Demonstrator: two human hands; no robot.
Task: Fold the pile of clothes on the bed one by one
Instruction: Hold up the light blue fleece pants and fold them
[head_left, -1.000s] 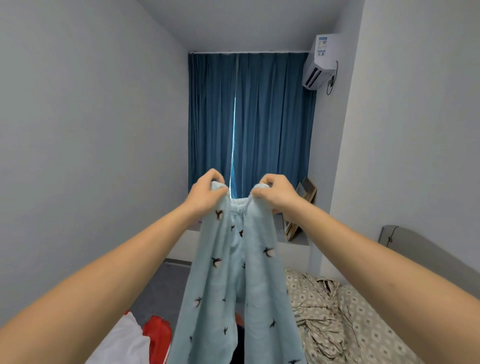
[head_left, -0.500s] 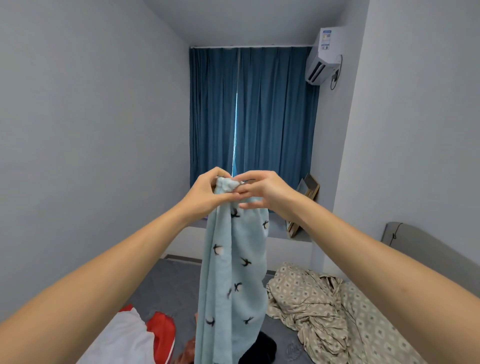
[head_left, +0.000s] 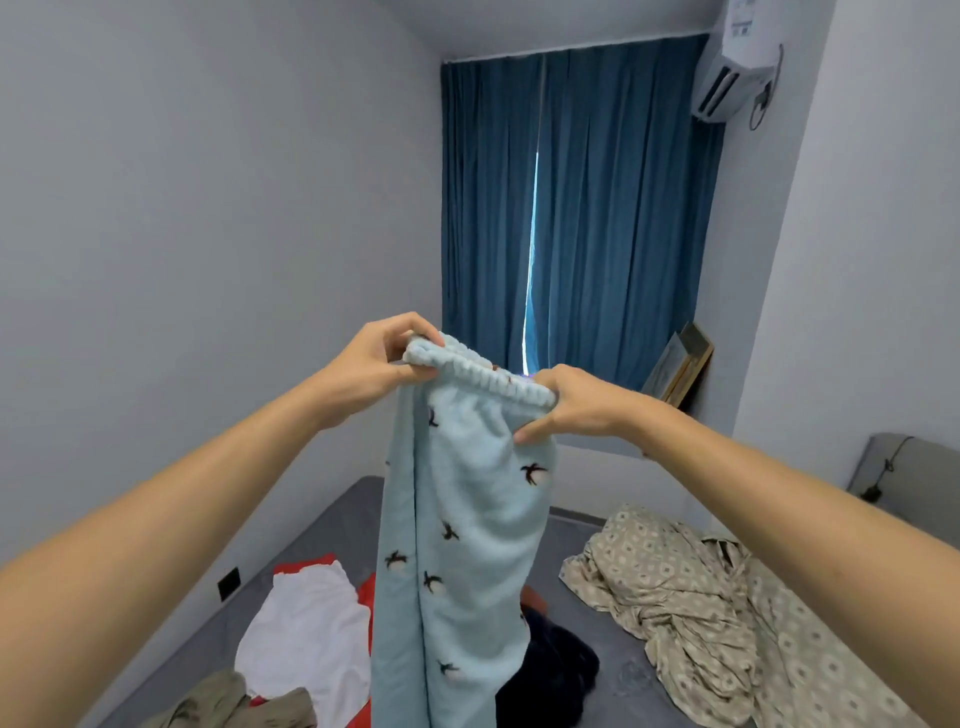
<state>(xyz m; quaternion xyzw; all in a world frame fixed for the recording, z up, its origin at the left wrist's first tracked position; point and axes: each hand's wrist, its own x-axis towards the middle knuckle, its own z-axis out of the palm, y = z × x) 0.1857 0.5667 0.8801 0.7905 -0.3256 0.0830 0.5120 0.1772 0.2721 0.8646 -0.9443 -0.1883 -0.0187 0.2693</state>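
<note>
We've got the light blue pajama pants (head_left: 462, 525) up in the air in front of us, hanging straight down over the bed (head_left: 613, 670), bottom edge running out of frame. Little dark bird prints all over the fleece. Our left hand (head_left: 371, 364) is pinching one end of the ribbed elastic waistband between thumb and curled fingers, and our right hand (head_left: 569, 408) grips the other end, fingers curled over the top and thumb underneath. The waistband slopes down a bit from left to right between the two hands.

Below on the grey mattress: an olive garment (head_left: 234, 704) at the bottom edge, then a white top (head_left: 306, 623) lying over something red (head_left: 304, 561), all left of the hanging pants. A dark navy piece (head_left: 550, 670) sits just behind the pants, partly hidden. Off to the right there's a crumpled beige patterned sheet (head_left: 691, 603), well apart from the clothes, with a bare strip of mattress between them.

Further back, a grey headboard (head_left: 904, 467) on the right wall, a picture frame (head_left: 680, 364) leaning in the corner, and blue curtains (head_left: 597, 197) with a bright slit of daylight. The air conditioner (head_left: 737, 57) up top has a label, but we can't read it at this size.
</note>
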